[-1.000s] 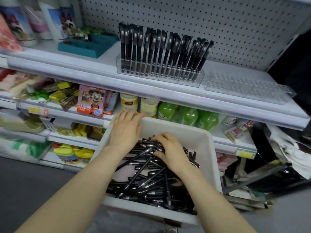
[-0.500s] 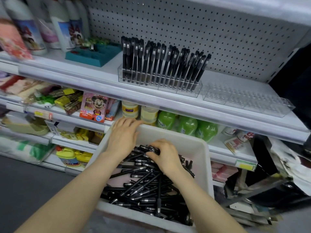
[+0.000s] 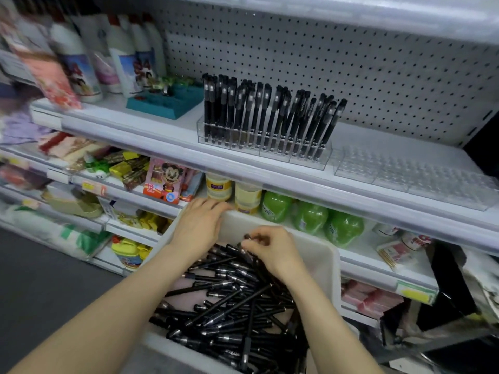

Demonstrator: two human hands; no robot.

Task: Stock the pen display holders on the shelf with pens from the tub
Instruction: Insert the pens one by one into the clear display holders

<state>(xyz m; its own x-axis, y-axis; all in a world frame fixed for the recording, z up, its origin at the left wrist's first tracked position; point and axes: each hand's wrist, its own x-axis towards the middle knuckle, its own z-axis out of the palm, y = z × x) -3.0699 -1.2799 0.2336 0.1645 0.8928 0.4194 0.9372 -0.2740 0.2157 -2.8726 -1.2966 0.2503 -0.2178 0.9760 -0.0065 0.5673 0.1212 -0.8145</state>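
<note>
Two clear holders stand on the upper shelf (image 3: 151, 130), side by side before a pegboard (image 3: 351, 71).
- Full holder (image 3: 266, 153), left: rows of black shelved pens (image 3: 270, 112) standing caps up, those at the right end leaning rightward.
- Empty holder (image 3: 405, 175), right, just beside the first: rows of clear sockets.

One white tub (image 3: 321, 256), below the shelf edge, in front of the person. Contents: many black pens (image 3: 232, 309), heaped loose and crossing at all angles. The tub's pale floor shows at the left.

Left hand (image 3: 198, 225): laid flat over the tub's far left corner, fingers straight and pointing right along the rim, grasping nothing.

Right hand (image 3: 272, 252): over the top of the heap near the far wall, fingers curled round pens. Dark ends show past the fingertips (image 3: 244, 242). The number held cannot be told.

Other stock, upper shelf:
- One teal tray (image 3: 164, 103), left of the full holder.
- Several tall white bottles (image 3: 81, 63) with picture labels, behind and left of the tray, blurred.

Other stock, shelf beneath:
- One pink cartoon pack (image 3: 164, 182).
- Pale jars (image 3: 218, 186) to its right, just beyond the left hand.
- Three green bottles (image 3: 310, 218) right of the jars, behind the tub's far rim.

Lower shelves at left: mixed packets, too blurred to name.
</note>
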